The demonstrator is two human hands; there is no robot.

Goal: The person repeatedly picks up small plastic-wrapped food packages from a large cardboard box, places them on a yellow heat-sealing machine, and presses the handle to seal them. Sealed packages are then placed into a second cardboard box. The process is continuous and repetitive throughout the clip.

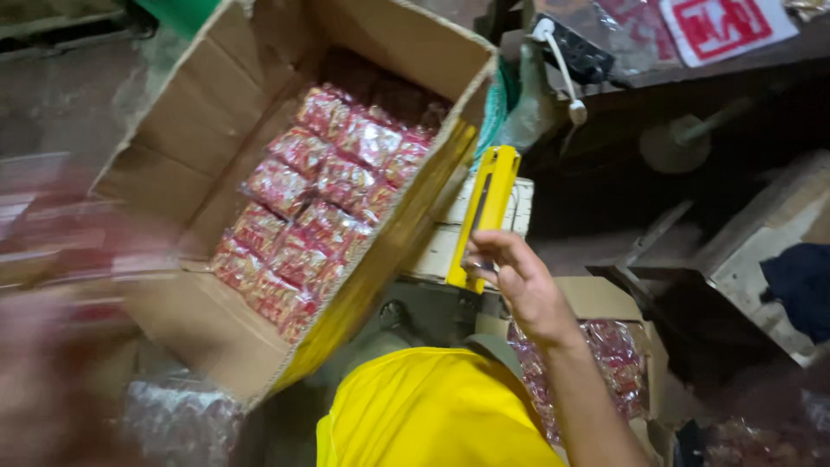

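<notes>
two hands are mine here, though only one shows plainly. my right hand (510, 277) is closed around the lower end of a yellow tape dispenser (484, 216), fingers wrapped over its handle, the tool standing nearly upright and leaning a little to the right. it sits just right of the open cardboard box (199, 121), close to the box's right wall, in the middle of the scene. my left hand (43, 372) is a reddish blur at the near left edge, beside the box's near left flap; i cannot tell whether it is open or closed, or whether it touches the flap. the box is tilted and packed with rows of red packets in clear wrap (320, 199). behind the dispenser lies a pale plastic crate (437, 251). near right of my wrist, a smaller carton (605, 298) holds more red packets. my yellow sleeve (424, 406) fills the near middle. far right, a black power strip with a white plug (575, 54) rests on a dark bench.
</notes>
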